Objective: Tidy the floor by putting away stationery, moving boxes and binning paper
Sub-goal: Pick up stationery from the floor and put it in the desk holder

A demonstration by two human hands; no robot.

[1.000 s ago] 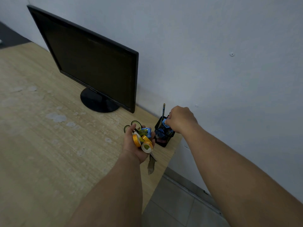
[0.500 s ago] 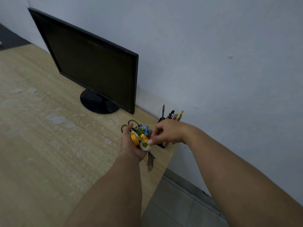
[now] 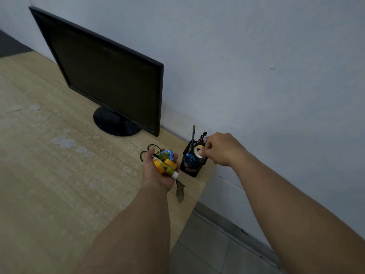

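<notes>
Right hand (image 3: 223, 149) pinches white tape roll (image 3: 198, 150) over mesh pen holder (image 3: 192, 162) at worktop (image 3: 59, 175) corner. Lower roll flat into gap beside pens, then release. Left hand (image 3: 158, 171) stays cupped, fingers curled round remaining rolls, scissors (image 3: 152, 152), glue stick.

Monitor (image 3: 110, 80) blocks the left; pen holder (image 3: 192, 163) hugs the wall (image 3: 256, 76).

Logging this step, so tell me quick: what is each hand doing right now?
Left hand: closed around a bundle of scissors, tape rolls and a glue stick.
Right hand: pinching a white tape roll over the pen holder.
</notes>
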